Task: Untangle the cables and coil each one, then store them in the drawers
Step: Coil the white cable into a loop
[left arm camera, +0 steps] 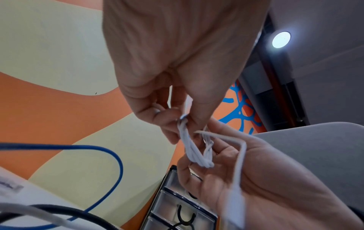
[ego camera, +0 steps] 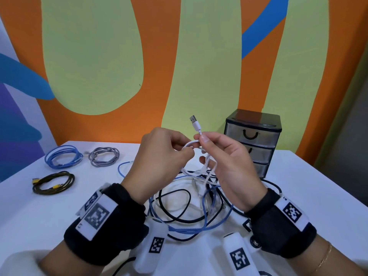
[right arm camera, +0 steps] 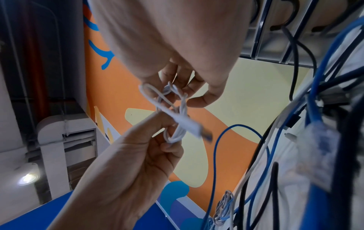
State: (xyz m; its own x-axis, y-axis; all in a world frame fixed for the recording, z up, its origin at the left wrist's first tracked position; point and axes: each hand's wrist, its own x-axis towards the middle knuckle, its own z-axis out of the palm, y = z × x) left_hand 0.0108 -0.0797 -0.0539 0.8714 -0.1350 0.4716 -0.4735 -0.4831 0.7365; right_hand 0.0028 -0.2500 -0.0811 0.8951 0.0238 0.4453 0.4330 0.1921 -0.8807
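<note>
A white USB cable point(ego camera: 191, 145) is held above the table between both hands, its metal plug point(ego camera: 193, 118) sticking up. My left hand point(ego camera: 188, 153) pinches a small loop of it from the left. My right hand point(ego camera: 202, 141) pinches the cable just below the plug, and more white loops hang down past its palm. In the left wrist view the white cable point(left arm camera: 194, 150) bunches in several loops between the fingertips point(left arm camera: 167, 124) of both hands. The right wrist view shows the white cable point(right arm camera: 178, 121) the same way. Below lies a tangle point(ego camera: 189, 208) of blue, black and white cables.
A black drawer unit point(ego camera: 253, 142) with three shut clear drawers stands at the back right. Three coiled cables lie on the left of the white table point(ego camera: 39, 222): blue point(ego camera: 63, 158), grey point(ego camera: 104, 156), black with yellow plugs point(ego camera: 53, 183). A painted wall rises behind.
</note>
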